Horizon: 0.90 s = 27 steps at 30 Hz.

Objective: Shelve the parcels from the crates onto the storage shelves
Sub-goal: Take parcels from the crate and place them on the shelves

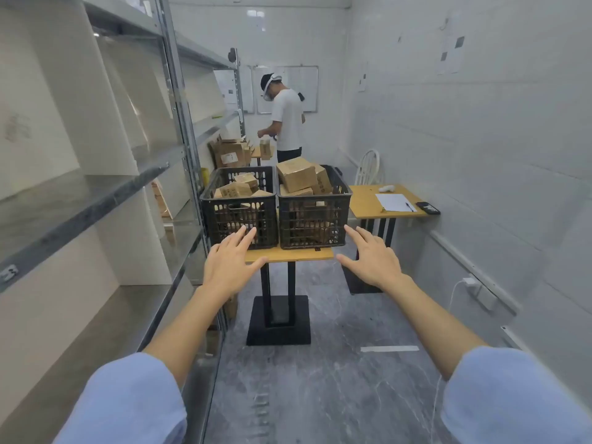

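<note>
1. Sleeves, pale blue, lower corners of the frame. Pushed up past the elbows, likely to keep the forearms free for lifting.

2. Left hand [228,267], centre of frame. Fingers spread, palm down, holding nothing; fingertips overlap the front of the left crate in the picture, though contact cannot be told.

3. Right hand [373,259], right of centre. Fingers likewise apart and empty, held level with the other. Both appear poised for a reach, so the pick is judged not yet begun.

4. Small wooden table [290,254], centre, on a black pedestal. Raises the crates to about hand height beside the shelving.

5. Left crate [238,208], black lattice plastic. Holds several cardboard parcels [235,189], lying below the rim.

6. Right crate [312,216], touching the left one. Parcels heaped above the rim; the top box [296,174] sits tilted and looks easiest to take first.

7. Storage shelves [96,200], left side of frame. Metal-framed, with white dividers; the near bays show no parcels, so the task seems at an early stage.

8. Second table [365,201], right of centre, bearing paper [394,202], a pen and a phone.

9. Another person [288,118], upper centre, handling boxes at the far end.
</note>
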Available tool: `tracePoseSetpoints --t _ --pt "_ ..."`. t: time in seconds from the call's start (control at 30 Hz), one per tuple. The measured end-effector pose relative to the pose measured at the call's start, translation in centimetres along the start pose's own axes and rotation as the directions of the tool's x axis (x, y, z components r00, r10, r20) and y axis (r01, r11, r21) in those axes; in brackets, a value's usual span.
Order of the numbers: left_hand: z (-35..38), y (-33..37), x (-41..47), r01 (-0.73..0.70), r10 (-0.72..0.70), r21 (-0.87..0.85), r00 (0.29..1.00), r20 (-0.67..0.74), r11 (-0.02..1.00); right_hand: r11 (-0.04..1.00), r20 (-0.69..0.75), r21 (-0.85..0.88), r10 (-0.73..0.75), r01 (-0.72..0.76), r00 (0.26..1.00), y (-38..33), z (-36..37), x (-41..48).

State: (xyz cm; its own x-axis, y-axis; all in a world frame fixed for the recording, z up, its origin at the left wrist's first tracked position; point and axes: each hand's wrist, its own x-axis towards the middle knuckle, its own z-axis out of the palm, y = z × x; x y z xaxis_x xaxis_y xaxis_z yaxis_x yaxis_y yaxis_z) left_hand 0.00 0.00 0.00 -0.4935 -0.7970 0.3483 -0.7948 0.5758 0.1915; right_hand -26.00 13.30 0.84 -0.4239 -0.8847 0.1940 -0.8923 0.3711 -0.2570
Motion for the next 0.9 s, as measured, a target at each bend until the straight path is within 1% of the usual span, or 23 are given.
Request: tracePoseSetpoints --t 0.1,0.27,0.43,0.57,0.77,0.9 --pt "0.8 -0.1 1.2 -0.015 0.015 0.025 1.000 -0.005 1.000 1.000 -0.018 -0.009 0.003 -0.004 1.000 0.3 0.1 0.9" --pt "3.0 0.2 3.8 -0.023 0.023 0.014 1.000 0.008 1.000 1.000 -0.027 0.008 0.004 -0.004 1.000 1.5 1.0 3.3" --pt "5.4 1.0 7.6 -0.028 0.028 0.011 1.000 0.005 1.000 1.000 -0.030 0.008 -0.009 0.009 1.000 3.5 2.2 7.8" --pt "7.7 1.9 12.3 -0.011 0.011 0.017 1.000 0.004 1.000 0.999 -0.041 0.002 -0.037 0.037 0.998 5.6 3.3 13.3" --pt "11.0 3.7 21.3 0.006 -0.006 0.010 1.000 -0.006 1.000 0.995 -0.025 0.037 -0.096 0.097 0.995 8.9 3.9 23.8" --pt "12.6 5.3 26.9 0.040 -0.040 0.007 0.998 -0.045 0.999 0.988 -0.040 0.055 -0.142 0.144 0.989 10.5 4.2 30.4"
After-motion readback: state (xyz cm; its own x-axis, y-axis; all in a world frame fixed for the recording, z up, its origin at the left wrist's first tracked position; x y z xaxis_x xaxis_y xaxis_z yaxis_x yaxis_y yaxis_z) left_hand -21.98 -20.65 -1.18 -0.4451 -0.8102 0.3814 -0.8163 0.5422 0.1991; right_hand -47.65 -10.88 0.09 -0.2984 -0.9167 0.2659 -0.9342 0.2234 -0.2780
